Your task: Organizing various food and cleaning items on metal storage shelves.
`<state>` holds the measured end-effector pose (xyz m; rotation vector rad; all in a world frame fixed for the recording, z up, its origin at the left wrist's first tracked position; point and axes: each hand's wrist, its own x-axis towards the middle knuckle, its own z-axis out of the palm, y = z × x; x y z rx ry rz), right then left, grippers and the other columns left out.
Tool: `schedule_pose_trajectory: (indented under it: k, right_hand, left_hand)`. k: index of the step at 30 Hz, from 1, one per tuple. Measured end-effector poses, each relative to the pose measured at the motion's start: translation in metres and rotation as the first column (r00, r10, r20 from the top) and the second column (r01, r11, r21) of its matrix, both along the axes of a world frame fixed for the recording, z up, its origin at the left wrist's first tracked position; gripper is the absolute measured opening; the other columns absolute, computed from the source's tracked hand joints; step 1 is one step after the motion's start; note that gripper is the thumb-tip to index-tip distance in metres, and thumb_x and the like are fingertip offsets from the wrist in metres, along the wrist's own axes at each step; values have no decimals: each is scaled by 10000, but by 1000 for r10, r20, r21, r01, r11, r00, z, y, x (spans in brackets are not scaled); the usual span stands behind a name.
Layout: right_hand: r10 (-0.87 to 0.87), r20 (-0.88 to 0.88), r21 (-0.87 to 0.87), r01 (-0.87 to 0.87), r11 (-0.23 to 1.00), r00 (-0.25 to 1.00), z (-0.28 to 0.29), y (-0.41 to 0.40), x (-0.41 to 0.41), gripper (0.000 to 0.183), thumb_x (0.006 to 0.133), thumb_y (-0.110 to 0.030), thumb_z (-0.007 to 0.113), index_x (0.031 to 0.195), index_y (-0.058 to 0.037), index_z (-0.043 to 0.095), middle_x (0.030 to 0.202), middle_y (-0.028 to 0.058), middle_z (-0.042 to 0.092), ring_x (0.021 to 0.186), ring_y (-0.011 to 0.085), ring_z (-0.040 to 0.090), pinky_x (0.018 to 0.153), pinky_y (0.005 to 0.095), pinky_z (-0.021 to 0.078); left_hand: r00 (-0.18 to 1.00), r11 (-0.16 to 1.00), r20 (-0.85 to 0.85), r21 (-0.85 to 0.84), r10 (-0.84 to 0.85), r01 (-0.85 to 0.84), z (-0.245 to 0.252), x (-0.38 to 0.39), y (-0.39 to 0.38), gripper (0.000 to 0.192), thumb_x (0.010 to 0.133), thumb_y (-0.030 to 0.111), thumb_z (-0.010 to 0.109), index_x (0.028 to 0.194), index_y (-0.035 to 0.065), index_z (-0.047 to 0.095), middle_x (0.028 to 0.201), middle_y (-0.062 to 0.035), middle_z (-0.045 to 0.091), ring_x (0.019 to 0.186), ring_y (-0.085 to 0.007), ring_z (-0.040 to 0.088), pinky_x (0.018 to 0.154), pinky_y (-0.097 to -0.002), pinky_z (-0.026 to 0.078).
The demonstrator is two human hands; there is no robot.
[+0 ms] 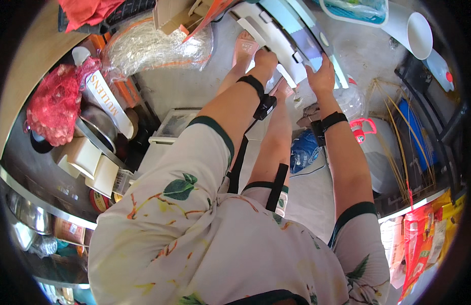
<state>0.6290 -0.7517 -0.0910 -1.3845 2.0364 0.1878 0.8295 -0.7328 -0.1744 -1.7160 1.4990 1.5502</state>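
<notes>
A plastic unit (281, 42) with a white side and light-blue and purple panels stands tilted on the floor, its top cut off by the picture's edge. Curled against the unit's white edge, my left hand (266, 61) seems to grip it, though its fingertips are hidden. My right hand (322, 76) holds the near end, thumb by the white side and fingers over the purple panel. Each wrist carries a strap with a small black device. My feet, in pink slippers (245, 47), are beneath the unit.
Clear wrap (159, 47) and cardboard (182, 19) lie at upper left. A shelf at left bears a red net bag (54, 105) and white containers (100, 173). A blue bag (306, 150), a large bottle with a pink handle (361, 129) and a white cylindrical bin (414, 34) stand right.
</notes>
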Motion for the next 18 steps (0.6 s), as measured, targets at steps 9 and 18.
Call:
schedule_pose_trajectory:
  k: [9, 18]
  right_hand:
    - [200, -52, 375, -167, 912, 978, -13, -23, -25, 526, 707, -366, 667, 1120, -58, 560, 1089, 189, 593, 1013, 337, 566, 874, 402, 445]
    - [427, -31, -41, -428, 903, 904, 108, 13, -23, 178, 712, -226, 626, 845, -111, 600, 904, 97, 619, 849, 317, 597, 705, 426, 482]
  left_hand:
    - [10, 74, -168, 373, 986, -925, 115, -10, 26, 204, 794, 62, 562, 964, -51, 581, 835, -96, 612, 741, -180, 572, 659, -297, 454]
    - [-330, -251, -125, 423, 936, -871, 253, 3, 112, 278, 814, -7, 573, 1084, 18, 511, 986, -99, 591, 879, -221, 598, 682, -344, 527]
